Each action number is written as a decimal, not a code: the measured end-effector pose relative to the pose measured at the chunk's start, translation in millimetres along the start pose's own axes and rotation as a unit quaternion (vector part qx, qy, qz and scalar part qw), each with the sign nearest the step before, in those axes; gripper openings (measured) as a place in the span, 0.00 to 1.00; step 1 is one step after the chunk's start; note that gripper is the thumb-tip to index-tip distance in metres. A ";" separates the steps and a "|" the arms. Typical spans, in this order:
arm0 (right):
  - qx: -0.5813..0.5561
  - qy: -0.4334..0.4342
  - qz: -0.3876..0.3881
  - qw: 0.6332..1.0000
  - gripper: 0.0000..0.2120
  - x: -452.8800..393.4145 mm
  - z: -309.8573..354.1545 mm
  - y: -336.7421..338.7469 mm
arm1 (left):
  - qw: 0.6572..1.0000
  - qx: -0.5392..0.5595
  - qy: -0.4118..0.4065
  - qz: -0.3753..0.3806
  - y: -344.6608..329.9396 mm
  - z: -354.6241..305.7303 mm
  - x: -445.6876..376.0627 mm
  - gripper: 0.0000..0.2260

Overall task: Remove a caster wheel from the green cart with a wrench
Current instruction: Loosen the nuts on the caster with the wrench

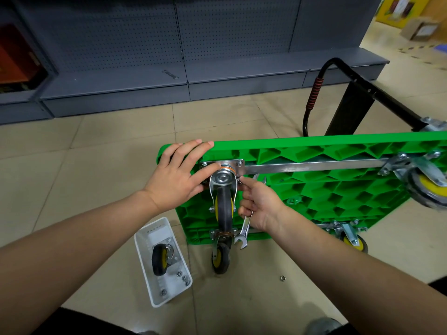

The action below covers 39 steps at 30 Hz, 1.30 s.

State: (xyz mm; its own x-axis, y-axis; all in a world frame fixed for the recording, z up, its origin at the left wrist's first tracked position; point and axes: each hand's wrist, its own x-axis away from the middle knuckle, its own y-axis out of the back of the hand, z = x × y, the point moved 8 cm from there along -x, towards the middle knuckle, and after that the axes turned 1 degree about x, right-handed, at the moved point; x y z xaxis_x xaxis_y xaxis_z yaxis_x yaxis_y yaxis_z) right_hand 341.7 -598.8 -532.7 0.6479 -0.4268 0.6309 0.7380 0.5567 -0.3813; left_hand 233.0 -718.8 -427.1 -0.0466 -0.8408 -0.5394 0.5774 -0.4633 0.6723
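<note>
At the far left on the floor tiles, our white plastic basket (145, 240) holds a spare caster wheel (160, 259) and a few loose nuts (182, 278), so judging by that, this is where freed hardware belongs.

Our left hand (176, 176) lies flat with straight, spread fingers across the corner of the upturned green cart (314, 187), thumb against the mounting plate (223, 165). We should keep pressing there so the plate cannot twist.

The caster wheel (223, 209) we are freeing hangs from that plate at the cart's near-left corner.

Our right hand (260, 204) has its lower fingers curled round the open-end wrench (244, 229), while thumb and forefinger pinch at the fastener (240, 182) on the plate's right edge. It looks loose enough to spin by fingertip; we would turn it straight off and catch it.

One nut (282, 278) already lies stray on the tiles to the right.
</note>
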 end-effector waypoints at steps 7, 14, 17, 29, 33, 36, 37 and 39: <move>0.004 0.004 -0.008 1.000 0.08 -0.2 -1.0 7.9 | 0.999 0.022 0.004 0.047 1.9 -2.1 -0.5 0.32; 0.012 0.022 0.000 1.000 0.08 24.8 11.5 18.3 | 0.987 0.142 0.007 0.069 30.6 -4.7 -5.9 0.23; 0.024 0.036 0.006 0.999 0.09 41.2 19.1 23.5 | 0.981 0.195 0.015 0.002 55.2 -18.1 -20.2 0.14; 0.048 0.074 -0.055 0.995 0.09 66.4 22.7 123.4 | 0.884 0.430 0.147 0.111 28.5 -153.6 -54.0 0.02; 0.097 0.062 -0.094 0.989 0.10 50.0 -2.8 187.8 | 0.826 0.476 0.196 0.231 -10.8 -198.3 -40.2 0.06; 0.158 0.043 -0.133 0.978 0.09 35.0 -29.8 224.6 | 0.792 0.474 0.228 0.310 -44.6 -237.1 -27.3 0.09; 0.168 0.032 -0.142 0.975 0.08 29.2 -41.5 235.0 | 0.784 0.470 0.233 0.332 -55.8 -252.1 -22.2 0.11; 0.169 -0.001 -0.161 0.972 0.09 14.5 -68.0 255.5 | 0.765 0.459 0.245 0.379 -82.2 -280.9 -6.3 0.13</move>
State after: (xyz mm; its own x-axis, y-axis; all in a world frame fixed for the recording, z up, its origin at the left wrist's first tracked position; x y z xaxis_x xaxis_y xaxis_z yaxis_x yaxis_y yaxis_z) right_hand 552.5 -511.3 -667.0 0.3932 -0.6169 0.6818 0.7983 0.5969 0.0798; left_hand 414.8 -596.8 -621.4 0.4595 -0.8637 0.2070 -0.5391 -0.0861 0.8378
